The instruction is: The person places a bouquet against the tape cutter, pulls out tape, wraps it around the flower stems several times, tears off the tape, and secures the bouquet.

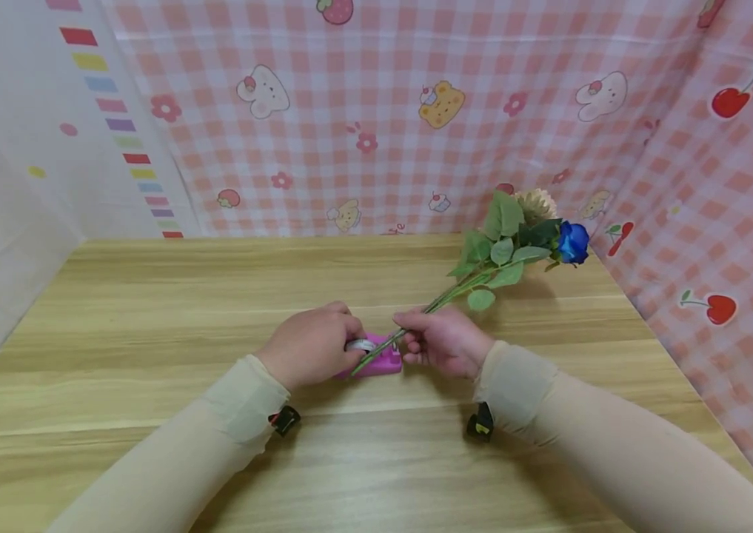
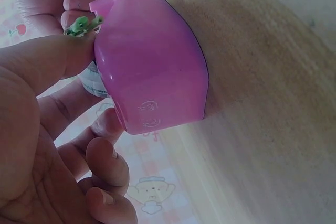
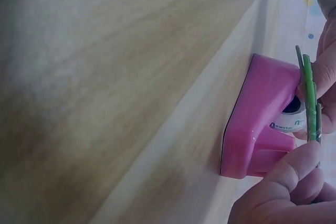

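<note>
A pink tape dispenser [image 1: 386,364] sits on the table with a roll of tape [image 3: 289,123] in it. My left hand [image 1: 312,344] grips the dispenser from the left, thumb on the near side and fingers beyond, as the left wrist view shows. In my right hand [image 1: 451,342], thumb and fingers pinch a bunch of green stems [image 1: 446,298]. The cut stem ends slant down to the left above the dispenser and tape roll. At the far end of the bunch are a blue rose [image 1: 572,243], a cream flower [image 1: 539,206] and green leaves [image 1: 503,215].
The wood-grain table [image 1: 149,318] runs back to a pink checked cloth [image 1: 323,163] printed with cartoons. Cloth also hangs along the left and right sides. The blooms are near the right back of the table.
</note>
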{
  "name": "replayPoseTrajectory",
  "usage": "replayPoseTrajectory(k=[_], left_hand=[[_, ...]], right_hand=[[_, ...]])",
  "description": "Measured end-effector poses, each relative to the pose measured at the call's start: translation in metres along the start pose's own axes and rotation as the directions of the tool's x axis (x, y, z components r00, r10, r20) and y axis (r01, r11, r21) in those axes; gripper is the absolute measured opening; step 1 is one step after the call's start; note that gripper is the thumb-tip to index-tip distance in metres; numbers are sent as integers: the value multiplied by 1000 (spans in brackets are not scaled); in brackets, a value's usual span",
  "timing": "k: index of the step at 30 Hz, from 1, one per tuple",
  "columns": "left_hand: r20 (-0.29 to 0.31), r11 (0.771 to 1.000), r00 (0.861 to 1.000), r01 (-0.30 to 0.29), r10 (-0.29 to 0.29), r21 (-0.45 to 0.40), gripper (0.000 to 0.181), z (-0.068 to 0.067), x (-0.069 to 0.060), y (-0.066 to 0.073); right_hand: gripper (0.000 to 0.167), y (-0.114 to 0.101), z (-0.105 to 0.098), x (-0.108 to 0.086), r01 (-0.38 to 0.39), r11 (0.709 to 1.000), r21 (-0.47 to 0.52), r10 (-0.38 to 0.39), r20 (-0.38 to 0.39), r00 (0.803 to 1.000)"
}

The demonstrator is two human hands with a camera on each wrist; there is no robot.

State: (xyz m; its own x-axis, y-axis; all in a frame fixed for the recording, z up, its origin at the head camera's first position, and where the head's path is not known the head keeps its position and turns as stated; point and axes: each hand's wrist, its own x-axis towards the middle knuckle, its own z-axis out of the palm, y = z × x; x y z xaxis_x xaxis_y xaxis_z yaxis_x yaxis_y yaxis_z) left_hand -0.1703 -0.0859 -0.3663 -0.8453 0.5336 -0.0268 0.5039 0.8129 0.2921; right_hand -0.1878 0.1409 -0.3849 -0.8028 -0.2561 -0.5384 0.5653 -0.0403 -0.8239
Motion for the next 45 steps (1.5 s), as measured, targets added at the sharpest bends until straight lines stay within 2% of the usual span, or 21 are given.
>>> replayPoseTrajectory(k=[9, 19, 33, 40, 45], left_hand=[[8, 1000, 1000, 10, -10, 8, 15, -1, -1, -1], [15, 1000, 1000, 15, -15, 14, 17, 0, -1, 0], [18, 1000, 1000, 22, -22, 23, 22, 1, -1, 0], [12, 1000, 1000, 16, -16, 20, 20, 2, 0, 0], [10, 1000, 1000, 15, -15, 16, 20, 2, 0, 0]], right_hand=[[25, -1, 1, -2, 64, 996, -57, -62, 22, 998], [31, -3, 3, -4, 90, 989, -113, -93, -18, 995], [23, -1, 0, -4, 112, 991, -78, -114, -24, 993], [14, 1, -3, -4, 133, 990, -50, -133, 10, 991], [18, 0, -2, -4, 117, 993, -24, -117, 29, 993]])
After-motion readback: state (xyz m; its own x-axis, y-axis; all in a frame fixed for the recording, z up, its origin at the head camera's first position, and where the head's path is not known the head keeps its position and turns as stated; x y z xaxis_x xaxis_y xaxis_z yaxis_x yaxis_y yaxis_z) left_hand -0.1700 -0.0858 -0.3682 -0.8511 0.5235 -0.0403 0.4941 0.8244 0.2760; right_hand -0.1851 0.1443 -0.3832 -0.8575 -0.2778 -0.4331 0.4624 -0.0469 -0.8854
